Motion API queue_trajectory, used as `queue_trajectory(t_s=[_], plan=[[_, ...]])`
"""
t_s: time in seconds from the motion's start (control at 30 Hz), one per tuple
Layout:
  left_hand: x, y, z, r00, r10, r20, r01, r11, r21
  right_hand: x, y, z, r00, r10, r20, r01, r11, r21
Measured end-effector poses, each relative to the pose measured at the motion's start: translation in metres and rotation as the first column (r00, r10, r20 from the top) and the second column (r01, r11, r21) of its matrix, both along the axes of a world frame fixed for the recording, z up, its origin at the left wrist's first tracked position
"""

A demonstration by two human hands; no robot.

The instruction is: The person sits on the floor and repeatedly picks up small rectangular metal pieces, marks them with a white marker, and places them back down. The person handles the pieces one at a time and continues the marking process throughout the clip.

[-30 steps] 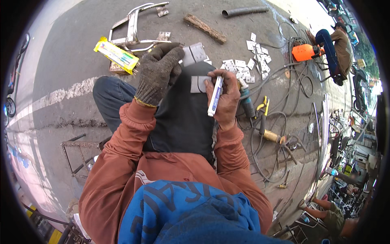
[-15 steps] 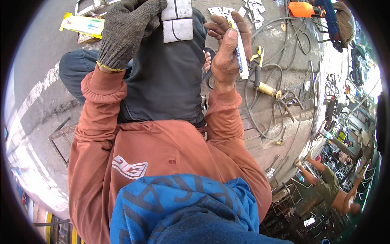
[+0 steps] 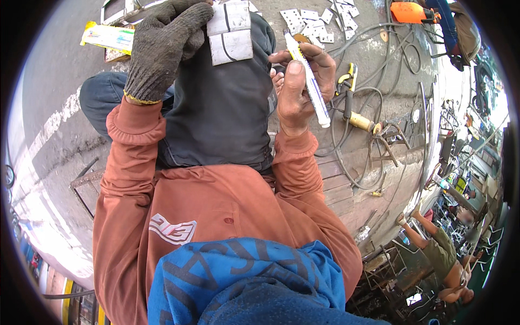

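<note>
My left hand (image 3: 162, 51), in a dark knitted glove, has its fingers curled at the left edge of two pale square plates. The upper plate (image 3: 230, 17) and the lower plate (image 3: 232, 49) lie edge to edge on my dark-trousered leg (image 3: 222, 108); a dark curved line runs down both. The glove hides part of the upper plate's left side. My bare right hand (image 3: 303, 86) holds a white and yellow marker pen (image 3: 310, 81) between thumb and fingers, right of the leg. Its dark tip points up and left, apart from the plates.
Several white plates with holes (image 3: 311, 24) lie on the ground ahead. Looping cables (image 3: 374, 89) and a yellow cylindrical tool (image 3: 360, 121) are at the right. A yellow packet (image 3: 108, 37) sits far left, an orange object (image 3: 409, 12) far right. Another person (image 3: 441, 254) is at lower right.
My right hand has lowered slightly toward me, and the marker has tilted further left at its tip. The plates and my gloved hand have shifted a little left.
</note>
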State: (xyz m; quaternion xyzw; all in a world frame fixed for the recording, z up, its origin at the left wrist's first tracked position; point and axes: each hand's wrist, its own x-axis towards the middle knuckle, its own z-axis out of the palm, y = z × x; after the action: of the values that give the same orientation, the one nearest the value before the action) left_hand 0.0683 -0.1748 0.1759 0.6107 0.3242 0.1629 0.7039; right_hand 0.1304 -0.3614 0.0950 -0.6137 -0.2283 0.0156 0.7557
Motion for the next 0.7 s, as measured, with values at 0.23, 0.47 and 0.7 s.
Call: queue_trajectory(t_s=[0.23, 0.47, 0.7], plan=[[0.002, 0.003, -0.008, 0.998, 0.048, -0.028, -0.05, 0.997, -0.062, 0.007, 0.001, 0.0, 0.953, 0.058, 0.296, -0.05, 0.998, -0.037], [0.001, 0.005, -0.01, 0.999, 0.031, 0.015, -0.03, 0.999, -0.045, 0.006, 0.004, 0.004, 0.952, 0.063, 0.299, -0.05, 0.997, -0.051], [-0.001, -0.001, -0.003, 0.998, 0.021, 0.058, -0.016, 0.996, -0.09, 0.009, 0.007, 0.016, 0.904, 0.091, 0.417, -0.009, 0.981, -0.195]])
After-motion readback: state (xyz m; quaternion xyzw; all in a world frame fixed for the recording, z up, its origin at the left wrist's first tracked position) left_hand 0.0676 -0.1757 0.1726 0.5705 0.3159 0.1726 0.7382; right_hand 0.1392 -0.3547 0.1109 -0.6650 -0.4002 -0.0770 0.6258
